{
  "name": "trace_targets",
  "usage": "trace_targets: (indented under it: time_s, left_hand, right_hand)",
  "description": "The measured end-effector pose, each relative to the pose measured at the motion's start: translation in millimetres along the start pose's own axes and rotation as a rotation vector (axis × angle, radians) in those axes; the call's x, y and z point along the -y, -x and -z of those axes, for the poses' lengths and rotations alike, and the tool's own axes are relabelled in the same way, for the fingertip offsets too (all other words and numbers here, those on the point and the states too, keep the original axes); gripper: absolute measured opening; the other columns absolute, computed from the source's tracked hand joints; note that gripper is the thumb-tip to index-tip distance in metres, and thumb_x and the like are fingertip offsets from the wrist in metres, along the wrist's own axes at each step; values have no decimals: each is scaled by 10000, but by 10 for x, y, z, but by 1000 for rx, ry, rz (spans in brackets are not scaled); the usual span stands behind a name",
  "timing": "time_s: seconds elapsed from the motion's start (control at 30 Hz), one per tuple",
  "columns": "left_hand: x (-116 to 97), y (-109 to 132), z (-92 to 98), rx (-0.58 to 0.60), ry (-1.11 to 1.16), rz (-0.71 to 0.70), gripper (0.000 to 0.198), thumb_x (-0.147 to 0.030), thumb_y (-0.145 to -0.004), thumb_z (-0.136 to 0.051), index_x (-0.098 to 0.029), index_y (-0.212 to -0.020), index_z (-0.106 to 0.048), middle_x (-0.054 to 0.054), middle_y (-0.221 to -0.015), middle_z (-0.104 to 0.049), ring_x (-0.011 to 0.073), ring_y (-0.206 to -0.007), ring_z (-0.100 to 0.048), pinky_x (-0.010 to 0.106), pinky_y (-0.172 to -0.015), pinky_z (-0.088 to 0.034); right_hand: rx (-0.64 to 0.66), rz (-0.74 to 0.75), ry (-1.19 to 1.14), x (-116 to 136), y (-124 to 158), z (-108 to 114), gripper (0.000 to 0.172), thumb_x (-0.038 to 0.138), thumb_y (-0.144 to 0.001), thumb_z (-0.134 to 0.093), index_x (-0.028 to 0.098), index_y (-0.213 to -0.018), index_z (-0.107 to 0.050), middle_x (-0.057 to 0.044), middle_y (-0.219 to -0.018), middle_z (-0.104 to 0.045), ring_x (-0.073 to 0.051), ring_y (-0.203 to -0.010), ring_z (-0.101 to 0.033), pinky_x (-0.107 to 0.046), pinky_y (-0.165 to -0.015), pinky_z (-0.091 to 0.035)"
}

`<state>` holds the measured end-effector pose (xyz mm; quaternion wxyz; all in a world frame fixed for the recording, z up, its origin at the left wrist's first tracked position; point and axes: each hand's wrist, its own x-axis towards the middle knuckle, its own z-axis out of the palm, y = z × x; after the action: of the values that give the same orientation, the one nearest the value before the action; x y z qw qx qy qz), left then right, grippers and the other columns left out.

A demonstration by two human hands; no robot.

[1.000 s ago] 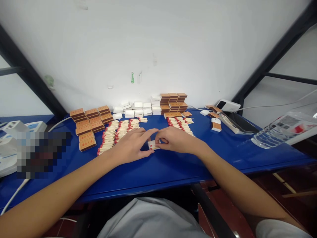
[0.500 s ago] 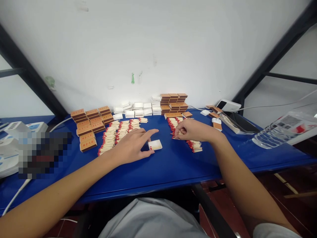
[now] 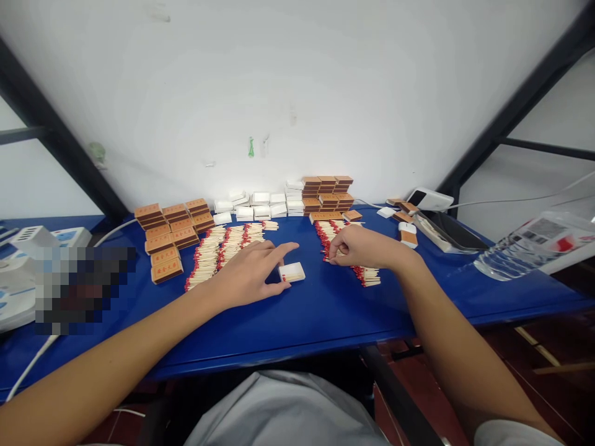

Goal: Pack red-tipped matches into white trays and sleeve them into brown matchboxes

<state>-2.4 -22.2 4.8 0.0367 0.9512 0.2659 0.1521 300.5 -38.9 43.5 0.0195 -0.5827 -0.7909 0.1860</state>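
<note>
A small white matchbox tray [image 3: 292, 272] holding matches lies on the blue table [image 3: 325, 310]. My left hand [image 3: 248, 272] rests beside it, thumb and forefinger around its left end. My right hand [image 3: 360, 246] is curled over the right row of red-tipped matches [image 3: 367, 274], fingers pinched on some of them. Another spread of matches [image 3: 218, 248] lies behind my left hand.
Brown matchbox sleeves are stacked at the left [image 3: 170, 232] and at the back centre [image 3: 328, 191], with white inner trays [image 3: 258, 205] between them. A phone and power bank [image 3: 434, 199], a water bottle [image 3: 511, 257] and a power strip [image 3: 28, 248] sit at the sides.
My right hand left the white tray and moved right and back onto the right row of matches. My left hand stayed at the tray.
</note>
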Motion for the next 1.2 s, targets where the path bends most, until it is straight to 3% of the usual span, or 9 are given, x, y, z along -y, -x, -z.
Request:
trace_targets:
  time_s: [0.33,0.57,0.83,1.03,1.2]
  left_hand:
    - [22,3,-26,-23,18,-17,690,-404,-962,-712,-260,-1569,-415,76,-1108,-693,287,-1050,-653,430,-923,-529]
    - [10,1,-16,-25,35,-18,690,-377,-955,-723,-266,-1560,-409,63,-1106,-708,276,-1039,-651,417,-925,-524]
    - [13,-3,-18,-7,4,-2,700,-404,-960,-720,-257,-1570,-411,79,-1117,-696,284,-1053,-651,422,-925,-525]
    - [13,3,-26,-22,-2,-23,708,-391,-957,-731,-247,-1569,-406,75,-1112,-701,279,-1042,-651,415,-927,-519]
    - [12,-5,-25,-35,32,-42,688,-361,-949,-738,-259,-1547,-412,54,-1117,-720,268,-1050,-651,400,-938,-510]
  right_hand:
    - [-43,135,-72,112,3,-36,177,315,-848,-652,189,-803,-769,15,-604,-557,-137,-558,-495,-285,-596,-389]
    - [-32,80,12,80,-12,-25,148,309,-831,-703,192,-834,-793,-24,-728,-672,-157,-638,-557,-289,-598,-372]
    - [-13,101,25,82,-24,-71,128,288,-839,-694,189,-785,-756,-22,-707,-663,-153,-614,-542,-292,-589,-354]
    - [-61,176,-42,116,1,-70,159,303,-872,-672,191,-776,-731,22,-637,-559,-129,-566,-466,-292,-581,-324]
    - [-143,281,-131,315,17,-74,139,293,-886,-670,201,-864,-771,58,-604,-453,-115,-556,-421,-281,-583,-300]
